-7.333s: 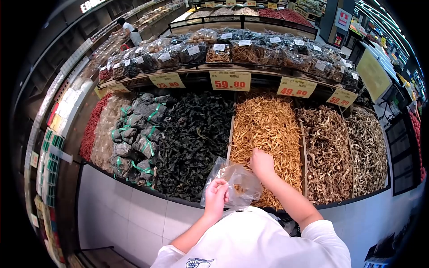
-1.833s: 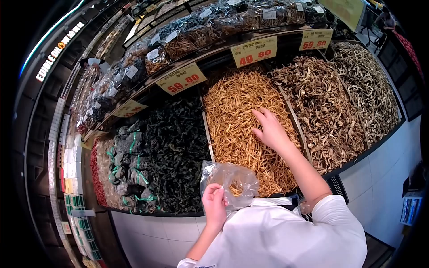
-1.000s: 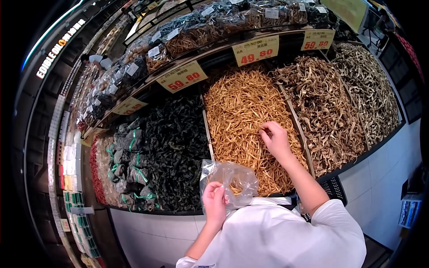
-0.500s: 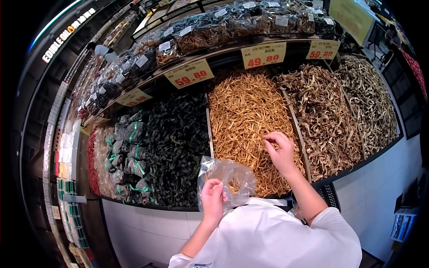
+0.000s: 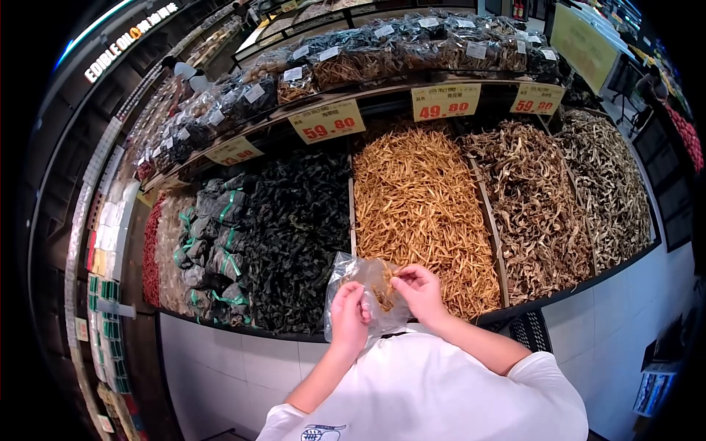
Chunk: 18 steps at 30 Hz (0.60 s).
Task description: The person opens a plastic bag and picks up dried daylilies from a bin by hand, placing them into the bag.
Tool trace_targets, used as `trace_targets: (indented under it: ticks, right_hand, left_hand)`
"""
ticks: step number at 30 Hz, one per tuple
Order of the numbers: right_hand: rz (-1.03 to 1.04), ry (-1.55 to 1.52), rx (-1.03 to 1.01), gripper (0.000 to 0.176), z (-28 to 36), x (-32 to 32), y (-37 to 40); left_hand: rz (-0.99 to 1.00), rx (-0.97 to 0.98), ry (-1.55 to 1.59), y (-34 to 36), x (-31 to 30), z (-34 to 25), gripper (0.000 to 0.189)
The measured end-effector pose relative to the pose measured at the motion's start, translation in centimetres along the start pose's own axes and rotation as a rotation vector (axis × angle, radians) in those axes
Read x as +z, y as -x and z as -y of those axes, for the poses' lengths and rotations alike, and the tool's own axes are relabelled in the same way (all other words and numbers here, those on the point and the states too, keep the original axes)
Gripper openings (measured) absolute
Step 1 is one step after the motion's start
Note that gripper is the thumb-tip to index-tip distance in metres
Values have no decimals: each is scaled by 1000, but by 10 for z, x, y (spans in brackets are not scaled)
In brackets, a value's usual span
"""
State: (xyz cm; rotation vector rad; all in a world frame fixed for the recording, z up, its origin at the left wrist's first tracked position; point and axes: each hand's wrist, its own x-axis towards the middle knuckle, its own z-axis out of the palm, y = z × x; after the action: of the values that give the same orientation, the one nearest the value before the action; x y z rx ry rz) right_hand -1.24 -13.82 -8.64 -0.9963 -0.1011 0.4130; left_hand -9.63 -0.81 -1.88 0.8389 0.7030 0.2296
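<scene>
A clear plastic bag (image 5: 359, 270) with some golden dried strips inside is in front of my chest, at the front edge of the bins. My left hand (image 5: 349, 314) is closed on the left side of the bag. Thumb and fingers pinched, my right hand (image 5: 422, 294) is at the bag's right side near its mouth. Golden strips show right by its fingertips, but what the pinch holds is hidden. Beyond both hands lies the bin of golden dried strips (image 5: 415, 198), which look like dried daylily buds.
Dark dried seaweed (image 5: 298, 235) fills the bin on the left, with green-tied bundles (image 5: 228, 220) beside it. Brown dried strips (image 5: 533, 213) and paler ones (image 5: 607, 187) fill the right bins. Price signs (image 5: 446, 101) line a shelf of bagged goods (image 5: 368, 66). A person (image 5: 190, 77) stands far left.
My right hand has moved from above the golden strips down and left to the bag. My left hand still holds the bag. The view has shifted slightly.
</scene>
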Motion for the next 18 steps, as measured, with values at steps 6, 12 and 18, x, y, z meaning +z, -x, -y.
trace_targets:
  ticks: [6,12,18]
  right_hand:
    - [563,723,-396,15,-20,-3,5]
    - [769,914,-225,16,-32,25,-5]
    - [750,782,475,23,-5,60,-13]
  left_hand:
    - [24,77,49,3,-9,-7,3]
    - [83,72,31,9,-13,-8,4]
    - [90,66,18,15,-16,-14,3]
